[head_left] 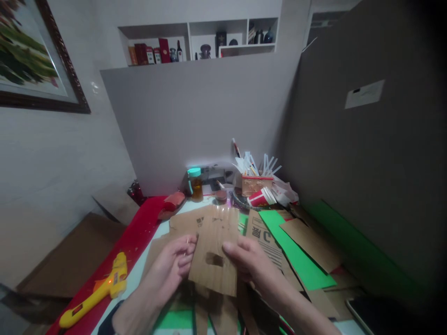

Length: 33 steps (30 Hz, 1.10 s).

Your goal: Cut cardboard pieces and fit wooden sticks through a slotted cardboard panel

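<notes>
Head view, cardboard piece [214,253] between left hand [172,265], right hand [249,263]

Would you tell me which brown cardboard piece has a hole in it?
The brown cardboard piece between the left hand and right hand; others lie flat.

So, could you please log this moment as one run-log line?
left hand: holds cardboard piece with cutout | right hand: holds same piece, thumb on front | nearby: glue gun on red mat

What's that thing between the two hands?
A cardboard piece with a small rectangular hole, pinched by the left hand and right hand; the head view shows it.
</notes>
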Tool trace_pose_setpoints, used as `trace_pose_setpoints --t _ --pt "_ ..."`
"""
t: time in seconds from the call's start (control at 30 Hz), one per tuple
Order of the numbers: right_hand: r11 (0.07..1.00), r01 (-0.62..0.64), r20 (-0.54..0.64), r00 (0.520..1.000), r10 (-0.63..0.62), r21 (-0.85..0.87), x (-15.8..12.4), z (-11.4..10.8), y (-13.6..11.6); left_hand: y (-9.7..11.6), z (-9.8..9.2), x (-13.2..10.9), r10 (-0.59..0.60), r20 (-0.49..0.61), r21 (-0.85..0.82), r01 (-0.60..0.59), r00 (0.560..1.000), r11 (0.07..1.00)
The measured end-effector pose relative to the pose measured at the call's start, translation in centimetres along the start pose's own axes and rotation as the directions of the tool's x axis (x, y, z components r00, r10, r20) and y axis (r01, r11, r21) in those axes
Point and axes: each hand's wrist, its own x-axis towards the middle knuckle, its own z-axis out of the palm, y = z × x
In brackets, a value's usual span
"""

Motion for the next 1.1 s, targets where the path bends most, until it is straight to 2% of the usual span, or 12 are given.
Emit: trace_pose_setpoints --t 0.17,0.43,0.57,0.73,0.97,1.1 --pt "0.999 0.035 0.078 0.996 -0.033 -0.019 -0.5 0.5 -0.3 -0.5 -0.3 0.1 0.060 0.026 -0.014 -0.060 0.998 0.998" --pt "0.996 0.044 0.096 0.995 -0.036 -0.075 -0.3 0.3 -0.5 -0.1 -0.5 0.4 0.081 0.004 -0.060 -0.081 0.997 0.995" --pt "0.994 0.030 0.090 0.996 -0.021 -0.103 -0.1 -0.1 -0.3 0.6 -0.2 0.0 0.047 -0.003 -0.061 -0.047 0.999 0.997" --pt "0.990 0.012 0.087 0.996 0.000 -0.138 -0.1 -0.8 -0.4 0.9 0.3 -0.6 0.021 0.056 -0.059 -0.018 0.998 0.998" --pt "0.978 -0.055 0.170 0.981 0.089 -0.200 0.2 -2.1 -0.8 0.8 -0.7 -0.4 -0.118 0.153 0.042 0.113 0.981 0.993" --pt "0.968 -0.084 0.119 0.986 0.115 -0.235 0.7 -2.9 -0.5 0.6 -0.9 -0.4 -0.098 0.195 0.112 0.077 0.976 0.991"
